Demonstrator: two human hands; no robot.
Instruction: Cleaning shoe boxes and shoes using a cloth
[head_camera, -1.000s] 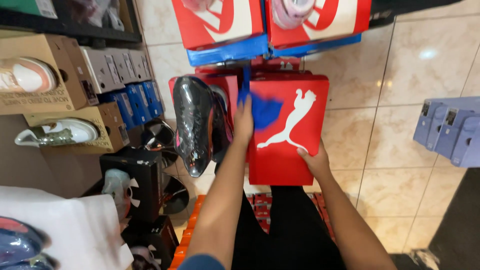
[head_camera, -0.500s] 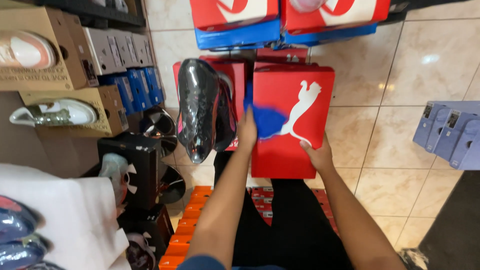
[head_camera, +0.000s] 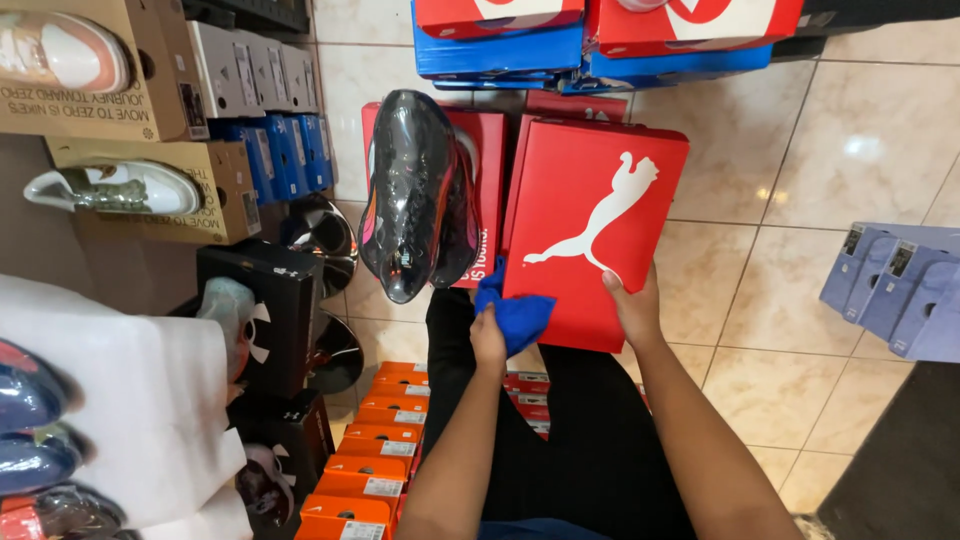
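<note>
A red shoebox (head_camera: 590, 230) with a white leaping-animal figure on its lid is held tilted above the tiled floor (head_camera: 800, 200), in front of the person's dark-trousered legs. Its lid is shut, so what it holds cannot be told. The right hand (head_camera: 633, 307) grips the box at its near edge, thumb on the lid and fingers hidden beneath. The left hand (head_camera: 488, 340) is pinched shut on a blue cloth (head_camera: 512, 312), bunched up and touching the box's near left corner.

Just to the left of the box, a second red box (head_camera: 485, 180) stands on the floor and carries a dark shoe wrapped in clear film (head_camera: 408, 195), toe pointing toward the person. Beyond them, blue and red boxes (head_camera: 520, 45) lie stacked at the top edge of the view. Brown cardboard boxes (head_camera: 150, 120) at the left each bear a pale shoe on top; black boxes (head_camera: 270, 300) and a row of orange boxes (head_camera: 385, 440) sit lower left, and pale blue boxes (head_camera: 895, 285) at the right.

Half a second ago the cloth lay higher, over the middle left of the lid; it is now down at the near corner, and the left hand has drawn back toward the body. The right hand's hold on the box is unchanged.
</note>
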